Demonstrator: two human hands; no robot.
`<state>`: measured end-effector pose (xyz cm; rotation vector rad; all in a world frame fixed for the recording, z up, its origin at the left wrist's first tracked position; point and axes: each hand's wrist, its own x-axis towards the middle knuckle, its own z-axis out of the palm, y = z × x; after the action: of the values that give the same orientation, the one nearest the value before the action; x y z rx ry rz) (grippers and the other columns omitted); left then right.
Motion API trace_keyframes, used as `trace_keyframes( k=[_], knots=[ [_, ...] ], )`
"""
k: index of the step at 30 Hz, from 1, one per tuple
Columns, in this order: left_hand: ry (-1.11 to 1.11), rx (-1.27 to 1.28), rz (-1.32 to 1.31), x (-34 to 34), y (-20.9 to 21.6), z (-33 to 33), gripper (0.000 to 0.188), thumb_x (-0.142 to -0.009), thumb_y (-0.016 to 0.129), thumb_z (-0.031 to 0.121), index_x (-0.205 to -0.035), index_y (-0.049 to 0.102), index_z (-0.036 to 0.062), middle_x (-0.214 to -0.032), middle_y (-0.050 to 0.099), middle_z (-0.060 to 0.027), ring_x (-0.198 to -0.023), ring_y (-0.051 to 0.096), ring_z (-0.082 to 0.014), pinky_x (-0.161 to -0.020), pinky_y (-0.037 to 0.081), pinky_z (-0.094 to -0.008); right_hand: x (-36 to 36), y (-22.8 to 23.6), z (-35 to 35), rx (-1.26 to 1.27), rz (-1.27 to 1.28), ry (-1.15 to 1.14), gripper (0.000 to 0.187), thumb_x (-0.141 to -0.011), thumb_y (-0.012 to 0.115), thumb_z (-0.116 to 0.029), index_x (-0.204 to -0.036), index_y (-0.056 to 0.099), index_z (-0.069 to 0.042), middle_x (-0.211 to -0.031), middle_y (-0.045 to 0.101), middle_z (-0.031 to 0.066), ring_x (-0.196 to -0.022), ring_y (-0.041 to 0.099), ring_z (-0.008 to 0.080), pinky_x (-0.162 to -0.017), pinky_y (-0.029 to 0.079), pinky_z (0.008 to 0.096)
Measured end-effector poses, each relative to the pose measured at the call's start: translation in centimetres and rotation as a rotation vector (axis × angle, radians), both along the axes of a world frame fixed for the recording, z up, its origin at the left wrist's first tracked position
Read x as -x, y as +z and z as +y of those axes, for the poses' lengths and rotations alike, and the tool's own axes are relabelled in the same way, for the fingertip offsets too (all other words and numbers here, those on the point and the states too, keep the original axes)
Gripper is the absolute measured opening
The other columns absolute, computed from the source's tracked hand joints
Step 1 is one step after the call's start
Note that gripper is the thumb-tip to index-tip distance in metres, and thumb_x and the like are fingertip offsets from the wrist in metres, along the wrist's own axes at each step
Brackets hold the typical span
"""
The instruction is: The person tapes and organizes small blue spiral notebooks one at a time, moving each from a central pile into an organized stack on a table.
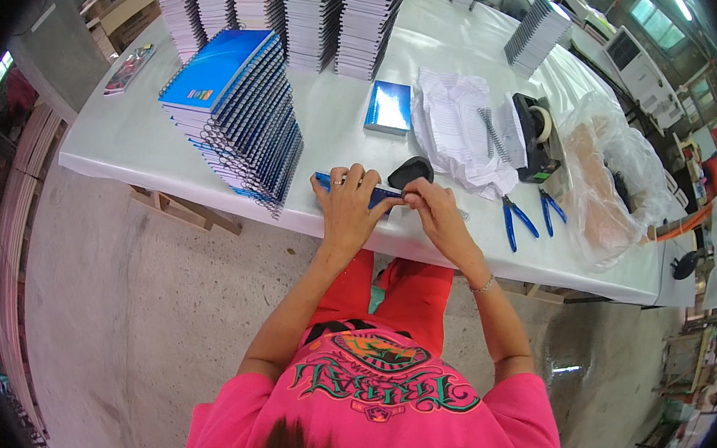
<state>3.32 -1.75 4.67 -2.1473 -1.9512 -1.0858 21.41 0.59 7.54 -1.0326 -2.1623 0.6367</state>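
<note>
A small blue notebook point(383, 197) lies at the table's near edge. My left hand point(350, 204) grips it, with the fingers over its far side and the thumb along the near side. At the notebook's right end, my right hand point(438, 216) has its thumb and fingers pinched together; what lies between them is too small to make out. Just beyond my hands sits a black rounded object point(410, 171). To the left stands a tall, leaning stack of blue wire-bound notebooks point(218, 71).
Two blue-handled pliers point(512, 225) lie at the right, near a black tape dispenser point(543, 146) and a plastic bag point(610, 178). Crumpled lined paper point(452, 130) bears loose wire coils point(494, 135). Beside it rests another blue book point(388, 107). Tall notebook stacks point(313, 15) line the back.
</note>
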Motion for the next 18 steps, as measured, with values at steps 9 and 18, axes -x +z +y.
trace_keyframes(
  k=[9, 18],
  knots=[
    [-0.047, 0.108, -0.002, 0.5, 0.5, 0.0, 0.033, -0.087, 0.063, 0.038, -0.106, 0.057, 0.0123, -0.108, 0.052, -0.0023, -0.11, 0.046, -0.0291, -0.099, 0.027, -0.0719, 1.2, 0.0, 0.0, -0.15, -0.065, -0.088, 0.008, -0.094, 0.055, -0.014, -0.097, 0.056, -0.006, -0.091, 0.056, 0.0105, -0.088, 0.054, 0.0306, -0.079, 0.036, 0.0406],
    [-0.01, -0.153, -0.4, 1.4, -0.4, -0.2, 0.061, -0.075, 0.081, 0.021, -0.125, 0.049, 0.0078, -0.129, 0.035, -0.0189, -0.12, 0.039, -0.0341, -0.104, 0.032, -0.0507, 2.0, 0.9, 0.1, -0.256, -0.091, -0.144, 0.008, -0.091, 0.058, -0.013, -0.095, 0.057, -0.006, -0.091, 0.055, 0.0094, -0.088, 0.053, 0.0287, -0.08, 0.036, 0.0405]
  ],
)
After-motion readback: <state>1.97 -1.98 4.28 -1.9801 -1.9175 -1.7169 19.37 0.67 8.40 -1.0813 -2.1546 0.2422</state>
